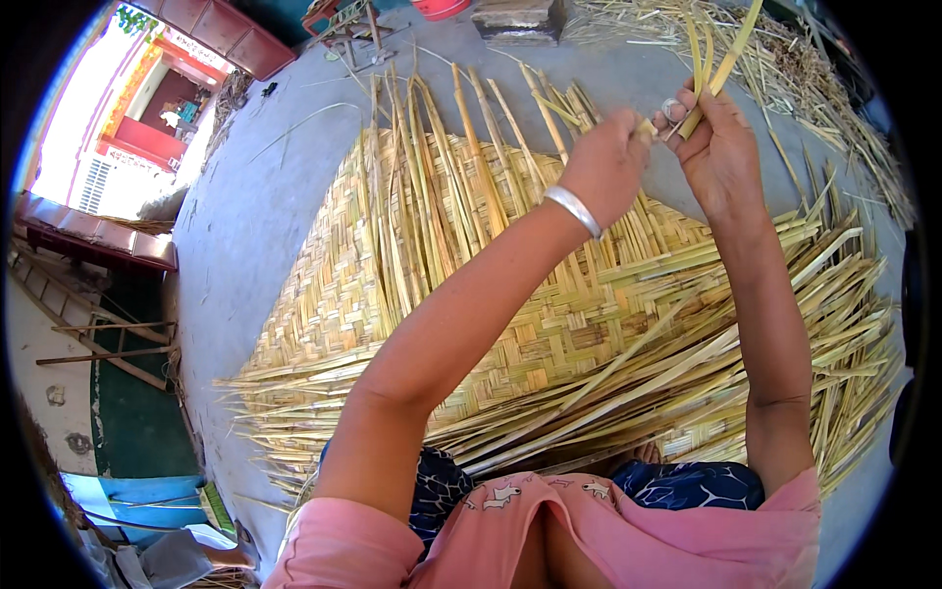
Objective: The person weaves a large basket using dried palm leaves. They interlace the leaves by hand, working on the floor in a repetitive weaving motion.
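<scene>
Both hands are raised over the far right part of a woven reed mat [319,280]. My right hand [723,152] pinches a few split reed strips [734,57], whose upper ends stick up past the fingers. A pale wrapping [673,110] covers a fingertip there. Close beside it my left hand [610,162], with a silver bangle [573,210] on the wrist, is closed around a short pale end of reed. Whether both hands grip the same strip I cannot tell. Loose reed strips [461,147] stick out from the mat's far edge.
A thick layer of loose reed strips [628,393] lies across the mat's near and right sides. More reeds [824,108] are heaped on the grey floor [221,250] at the far right. A wooden stool [348,29], a red basin [440,8] and a block [518,20] stand beyond.
</scene>
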